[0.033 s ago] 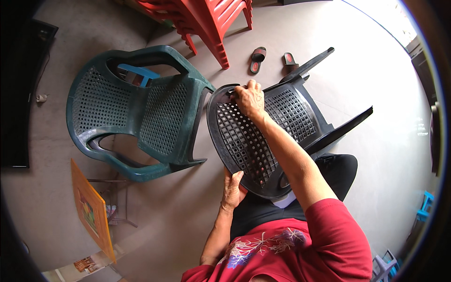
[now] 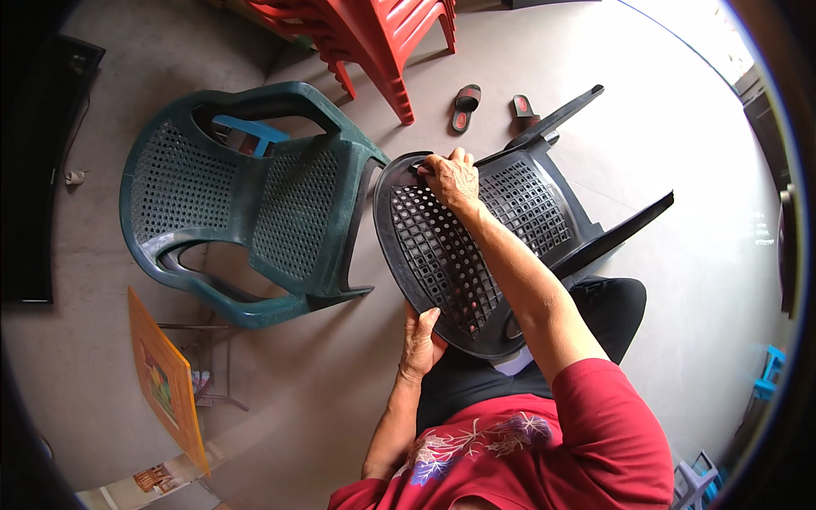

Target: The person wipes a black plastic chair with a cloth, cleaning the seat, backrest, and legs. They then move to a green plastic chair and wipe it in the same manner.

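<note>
— Black chair (image 2: 476, 255) tipped on its side, back across the lap, under both hands. Probably light, stiff moulded plastic; lattice easy to hook, smooth rim likely slippery. Best taken at the rim.
— Grips?
— Right hand (image 2: 452, 177) curled shut over the top rim; left hand (image 2: 418, 344) cupped half-open against the lower edge, thumb up.
— Count, big to small?
— Left of the right hand, one green chair (image 2: 255, 204). Beyond it, one red stack (image 2: 374, 34), number unclear. Just past the fingers, two sandals (image 2: 493, 109).
</note>
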Available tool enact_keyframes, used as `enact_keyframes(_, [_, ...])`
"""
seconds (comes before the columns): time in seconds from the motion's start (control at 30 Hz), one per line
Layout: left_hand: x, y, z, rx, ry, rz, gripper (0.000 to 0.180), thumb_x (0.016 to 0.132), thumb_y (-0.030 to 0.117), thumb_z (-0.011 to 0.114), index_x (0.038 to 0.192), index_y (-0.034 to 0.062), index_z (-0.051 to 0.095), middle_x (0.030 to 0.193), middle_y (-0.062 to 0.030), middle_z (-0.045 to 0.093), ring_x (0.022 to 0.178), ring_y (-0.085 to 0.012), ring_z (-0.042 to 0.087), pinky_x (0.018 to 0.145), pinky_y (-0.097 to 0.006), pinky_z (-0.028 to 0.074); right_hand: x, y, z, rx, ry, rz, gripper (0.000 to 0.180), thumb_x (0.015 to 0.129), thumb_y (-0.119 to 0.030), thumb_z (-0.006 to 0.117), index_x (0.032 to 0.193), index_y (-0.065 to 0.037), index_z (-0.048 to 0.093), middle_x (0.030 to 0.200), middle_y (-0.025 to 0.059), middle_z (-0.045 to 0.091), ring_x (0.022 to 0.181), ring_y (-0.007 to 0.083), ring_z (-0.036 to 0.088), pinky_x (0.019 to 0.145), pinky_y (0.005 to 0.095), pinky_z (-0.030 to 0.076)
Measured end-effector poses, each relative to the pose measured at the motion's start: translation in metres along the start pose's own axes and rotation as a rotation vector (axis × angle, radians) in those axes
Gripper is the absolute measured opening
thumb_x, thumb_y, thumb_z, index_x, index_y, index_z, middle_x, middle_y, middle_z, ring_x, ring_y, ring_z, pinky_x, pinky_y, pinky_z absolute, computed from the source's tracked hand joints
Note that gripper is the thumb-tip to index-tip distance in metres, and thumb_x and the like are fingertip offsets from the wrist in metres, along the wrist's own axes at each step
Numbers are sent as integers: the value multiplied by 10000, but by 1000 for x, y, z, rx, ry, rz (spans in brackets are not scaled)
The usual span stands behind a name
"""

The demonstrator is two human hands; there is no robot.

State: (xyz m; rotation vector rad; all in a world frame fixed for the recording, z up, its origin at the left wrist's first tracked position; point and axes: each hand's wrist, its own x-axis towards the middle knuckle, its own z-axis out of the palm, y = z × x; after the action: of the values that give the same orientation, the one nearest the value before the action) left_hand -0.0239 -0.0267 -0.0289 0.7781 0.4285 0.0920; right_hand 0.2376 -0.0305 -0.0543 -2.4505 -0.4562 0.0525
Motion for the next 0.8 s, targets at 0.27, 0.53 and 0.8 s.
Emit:
enact_keyframes(0.27, [-4,-2,2,-88,53,-63,728,927,605,355,1454,120,226,1440,-79,359,1279,-235,405,1070,-411,335,-131,-13,-53,423,47,-633,400,594,-72,709,983,-145,647,1040,63,525,961,282,499,803,389,392])
enact_keyframes(0.53, [6,-12,1,-3,274,9,427,949,331,489,1277,59,457,1166,-111,578,999,-226,604,837,-357,533,-269,52,-93,565,-303,-580,589,612,-132,769,1166,-155,569,1185,98,493,1023,304,501,891,411,437])
enact_keyframes(0.8, [3,-8,28,195,300,116,398,913,7,516,1296,88,442,1233,-95,539,1053,-225,575,897,-379,516,-164,86,-78,196,243,-515,243,771,-135,564,1007,-83,583,1028,115,527,851,278,526,745,350,481])
